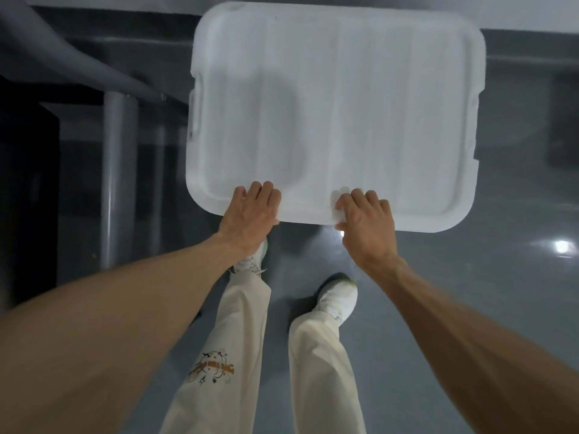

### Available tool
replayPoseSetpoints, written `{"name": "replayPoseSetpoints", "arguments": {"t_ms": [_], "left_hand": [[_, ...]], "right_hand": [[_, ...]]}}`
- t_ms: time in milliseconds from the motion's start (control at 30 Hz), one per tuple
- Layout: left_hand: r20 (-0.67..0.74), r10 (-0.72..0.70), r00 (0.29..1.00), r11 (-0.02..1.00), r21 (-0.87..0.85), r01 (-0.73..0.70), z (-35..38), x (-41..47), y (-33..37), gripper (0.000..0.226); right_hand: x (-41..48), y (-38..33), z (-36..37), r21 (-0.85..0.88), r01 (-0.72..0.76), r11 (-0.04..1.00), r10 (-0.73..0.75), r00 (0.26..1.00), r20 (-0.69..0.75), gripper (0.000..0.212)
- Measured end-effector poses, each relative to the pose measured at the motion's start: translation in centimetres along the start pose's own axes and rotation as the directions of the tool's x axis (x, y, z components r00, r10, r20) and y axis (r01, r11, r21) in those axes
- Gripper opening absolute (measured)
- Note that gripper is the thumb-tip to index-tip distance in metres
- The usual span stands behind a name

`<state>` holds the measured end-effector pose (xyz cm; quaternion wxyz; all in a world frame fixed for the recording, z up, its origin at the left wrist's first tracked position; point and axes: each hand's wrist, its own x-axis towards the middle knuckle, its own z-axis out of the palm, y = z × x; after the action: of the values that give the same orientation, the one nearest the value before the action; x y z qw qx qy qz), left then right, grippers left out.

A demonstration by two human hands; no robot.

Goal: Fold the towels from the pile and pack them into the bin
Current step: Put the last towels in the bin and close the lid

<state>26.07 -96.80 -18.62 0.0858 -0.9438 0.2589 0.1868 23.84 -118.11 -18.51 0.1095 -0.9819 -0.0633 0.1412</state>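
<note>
Where the two forearms enter from the bottom corners, the frame cuts off their upper parts. Between them hang cream trousers (238, 339); the orange print on the left leg is too small and curled to read. Two white shoes (340, 300) stand on the glossy grey floor (470, 292), which stretches away to the right and carries a bright light reflection (560, 246). Above the shoes, the left grip (250, 211) and the right grip (366, 220) each curl their fingers over the near edge of the white lid (344, 104) — the thumbs mostly hidden. The lid lies flat and blurred, its far rim nearly at the frame's top. Whether anything carries it from below cannot be told. To the left stands a grey metal post (117, 183) under slanting rails — darkness beyond.
</note>
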Motion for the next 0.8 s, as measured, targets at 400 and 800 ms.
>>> {"name": "replayPoseSetpoints", "arguments": {"t_ms": [400, 800], "left_hand": [[0.275, -0.187, 0.943, 0.719, -0.616, 0.322, -2.0, 0.8, -5.6, 0.024], [0.518, -0.502, 0.693, 0.203, -0.708, 0.676, -4.0, 4.1, -15.9, 0.017]], "right_hand": [[4.9, -2.3, -2.7, -0.109, -0.105, 0.988, 0.126, 0.971, 0.205, 0.03], [17.8, -10.8, -5.7, 0.166, 0.097, 0.981, -0.158, 0.9, 0.406, 0.061]]}}
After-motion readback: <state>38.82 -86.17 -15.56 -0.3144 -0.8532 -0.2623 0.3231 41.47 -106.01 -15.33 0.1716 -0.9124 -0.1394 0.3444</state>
